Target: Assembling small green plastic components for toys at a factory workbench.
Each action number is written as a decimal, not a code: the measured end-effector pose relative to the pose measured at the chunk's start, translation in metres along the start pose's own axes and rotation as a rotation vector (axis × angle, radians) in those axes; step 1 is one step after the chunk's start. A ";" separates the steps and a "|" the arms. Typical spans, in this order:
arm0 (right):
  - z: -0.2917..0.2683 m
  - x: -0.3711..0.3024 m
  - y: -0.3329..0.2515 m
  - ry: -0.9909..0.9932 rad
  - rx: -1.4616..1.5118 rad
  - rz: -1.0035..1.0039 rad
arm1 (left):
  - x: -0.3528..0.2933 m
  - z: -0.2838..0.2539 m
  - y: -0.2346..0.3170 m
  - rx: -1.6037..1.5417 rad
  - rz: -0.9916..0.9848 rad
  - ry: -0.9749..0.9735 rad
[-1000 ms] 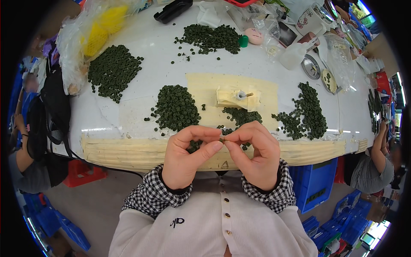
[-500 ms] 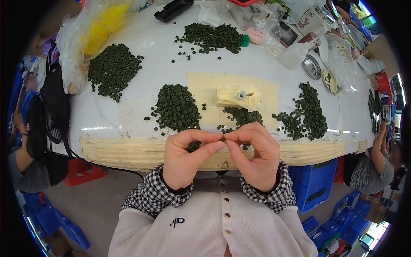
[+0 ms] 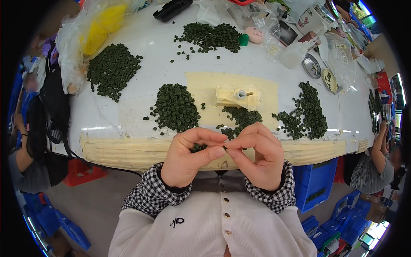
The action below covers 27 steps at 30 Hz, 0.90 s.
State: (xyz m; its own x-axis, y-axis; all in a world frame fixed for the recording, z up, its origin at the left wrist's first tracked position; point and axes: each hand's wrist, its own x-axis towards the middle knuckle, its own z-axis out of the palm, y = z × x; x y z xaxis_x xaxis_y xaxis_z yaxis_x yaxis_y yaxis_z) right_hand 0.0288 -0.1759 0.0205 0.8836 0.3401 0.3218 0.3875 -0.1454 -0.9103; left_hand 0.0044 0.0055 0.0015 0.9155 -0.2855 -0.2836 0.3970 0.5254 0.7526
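Over the table's front edge, my left hand [image 3: 183,157] and my right hand [image 3: 262,155] meet fingertip to fingertip. Between them is a small dark green part [image 3: 224,147], mostly covered by the fingers. My right thumb and index finger pinch it; my left thumb presses at its other side, with the left index finger curved above. Just beyond the hands lies a loose pile of small dark green round parts [image 3: 244,116]. A larger pile of round green parts [image 3: 176,107] sits to the left. Behind stands a tape-wrapped block [image 3: 231,97] with a metal pin [image 3: 248,94] sticking up.
More green piles lie at the right [image 3: 311,112], far left [image 3: 113,68] and back [image 3: 209,36]. A clear bag with yellow netting [image 3: 102,30], a white mug [image 3: 309,21] and a round metal lid [image 3: 311,66] stand around. A blue crate [image 3: 314,184] sits below the edge.
My left thumb and index finger have spread a little apart, and the meeting point of the hands has dropped slightly toward me. The piles and the block stay as they were.
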 end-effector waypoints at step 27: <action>-0.012 0.001 -0.001 -0.086 -0.033 -0.085 | 0.001 -0.010 -0.003 -0.119 -0.192 -0.184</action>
State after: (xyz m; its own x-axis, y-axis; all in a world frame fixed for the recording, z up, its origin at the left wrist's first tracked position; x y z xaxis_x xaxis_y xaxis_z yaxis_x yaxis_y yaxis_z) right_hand 0.0326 -0.1867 0.0246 0.8219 0.4305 0.3731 0.4702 -0.1428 -0.8710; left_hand 0.0052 0.0112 -0.0068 0.7998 -0.5237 -0.2933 0.5767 0.5348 0.6176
